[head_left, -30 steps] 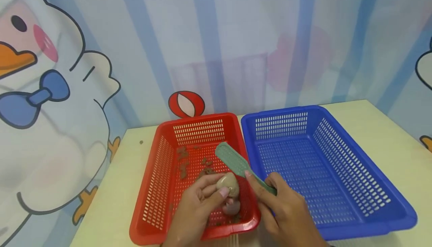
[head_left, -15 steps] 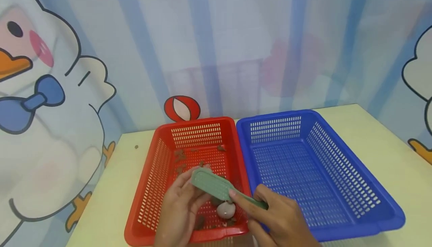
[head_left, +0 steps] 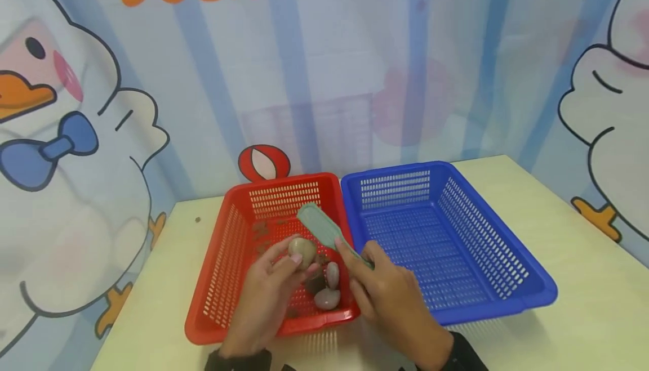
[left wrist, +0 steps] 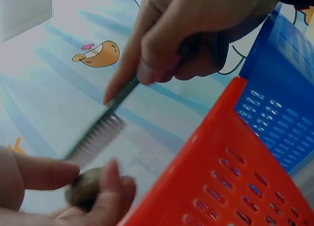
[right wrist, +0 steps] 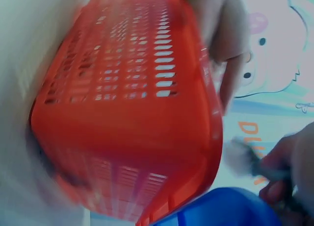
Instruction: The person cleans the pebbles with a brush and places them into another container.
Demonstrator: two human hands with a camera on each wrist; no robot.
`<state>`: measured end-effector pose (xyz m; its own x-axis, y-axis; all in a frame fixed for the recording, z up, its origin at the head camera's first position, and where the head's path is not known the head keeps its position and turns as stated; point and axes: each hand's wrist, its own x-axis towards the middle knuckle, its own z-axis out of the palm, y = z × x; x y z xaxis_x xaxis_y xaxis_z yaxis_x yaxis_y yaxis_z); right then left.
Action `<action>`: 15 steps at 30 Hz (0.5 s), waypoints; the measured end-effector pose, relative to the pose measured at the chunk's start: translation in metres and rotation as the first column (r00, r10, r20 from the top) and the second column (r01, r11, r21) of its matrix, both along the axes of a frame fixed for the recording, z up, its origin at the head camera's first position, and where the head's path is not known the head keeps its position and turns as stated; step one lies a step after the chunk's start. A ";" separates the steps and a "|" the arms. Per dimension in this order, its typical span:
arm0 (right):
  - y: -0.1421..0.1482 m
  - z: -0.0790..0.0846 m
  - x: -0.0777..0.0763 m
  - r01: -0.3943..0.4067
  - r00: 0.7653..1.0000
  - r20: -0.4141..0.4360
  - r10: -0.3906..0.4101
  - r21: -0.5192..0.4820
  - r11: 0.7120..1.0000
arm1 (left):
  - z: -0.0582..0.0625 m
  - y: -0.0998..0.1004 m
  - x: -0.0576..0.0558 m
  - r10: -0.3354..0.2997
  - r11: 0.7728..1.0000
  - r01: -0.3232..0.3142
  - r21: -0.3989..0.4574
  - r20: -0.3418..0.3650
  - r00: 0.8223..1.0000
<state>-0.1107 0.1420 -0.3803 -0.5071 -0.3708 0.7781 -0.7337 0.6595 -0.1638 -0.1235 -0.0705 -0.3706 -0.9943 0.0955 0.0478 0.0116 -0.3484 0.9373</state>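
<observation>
My left hand (head_left: 266,289) pinches a rounded tan stone (head_left: 302,250) above the red basket (head_left: 209,295). Gripped by its handle in my right hand (head_left: 387,292) is a green brush (head_left: 320,226), its index finger laid along the back. In the left wrist view the pale bristles (left wrist: 100,138) face down, close to the stone; whether they touch it I cannot tell. Inside the red basket lie a grey stone (head_left: 327,299), a smaller oval stone (head_left: 332,275) and a dark stone (head_left: 315,282), partly hidden by my left hand.
Brown crumbs (head_left: 261,229) are scattered over the red basket's floor. A blue basket (head_left: 499,230) stands against it on the right. Both rest on a cream table (head_left: 573,286) before a printed cloth backdrop (head_left: 324,67). One small crumb (head_left: 198,219) lies on the table, left of the baskets.
The brush swung down over the stone half a second ago and has lifted away up and right. The stone shows again in my left hand. The head view has shifted.
</observation>
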 end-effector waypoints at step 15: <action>-0.017 -0.008 -0.006 -0.138 0.940 -0.316 0.129 -0.007 0.990 | 0.001 -0.006 0.002 -0.072 0.997 0.071 -0.024 -0.057 0.996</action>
<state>-0.1167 0.1252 -0.3879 -0.1827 -0.3938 0.9009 -0.8318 0.5504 0.0720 -0.1214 -0.0768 -0.3695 -0.9805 0.1678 0.1022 0.0419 -0.3292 0.9433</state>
